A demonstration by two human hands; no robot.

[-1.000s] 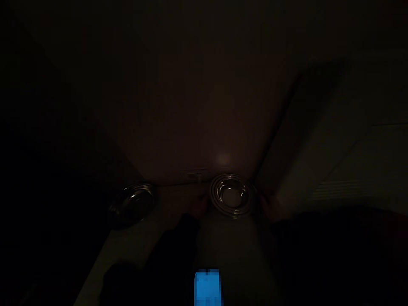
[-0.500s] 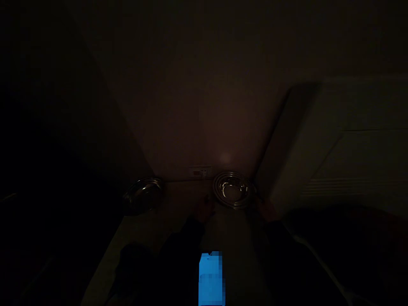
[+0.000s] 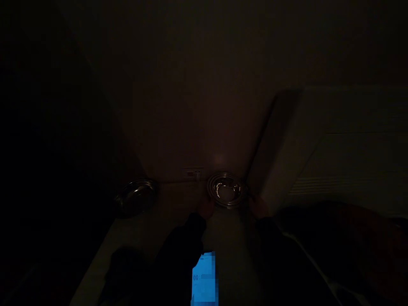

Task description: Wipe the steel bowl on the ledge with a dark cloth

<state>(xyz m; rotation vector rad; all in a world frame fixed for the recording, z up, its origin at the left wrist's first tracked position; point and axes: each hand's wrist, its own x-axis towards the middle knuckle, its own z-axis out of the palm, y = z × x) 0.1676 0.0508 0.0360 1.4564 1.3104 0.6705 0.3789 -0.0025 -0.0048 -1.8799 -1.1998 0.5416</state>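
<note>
One round, shiny, silver metal bowl (image 3: 227, 192), with rings around its rim, sits on the pale, flat table (image 3: 225, 238) near the wall (image 3: 191, 106). Your left hand (image 3: 206, 208) is at its left side and your right hand (image 3: 258, 207) is at its right side. It is too dark to tell if your fingers on either hand are open or closed. A box-shaped, bright blue screen (image 3: 204, 280) glows by your dark left sleeve (image 3: 181, 242). Another shiny, round metal dish (image 3: 137, 197) is well to the left.
</note>
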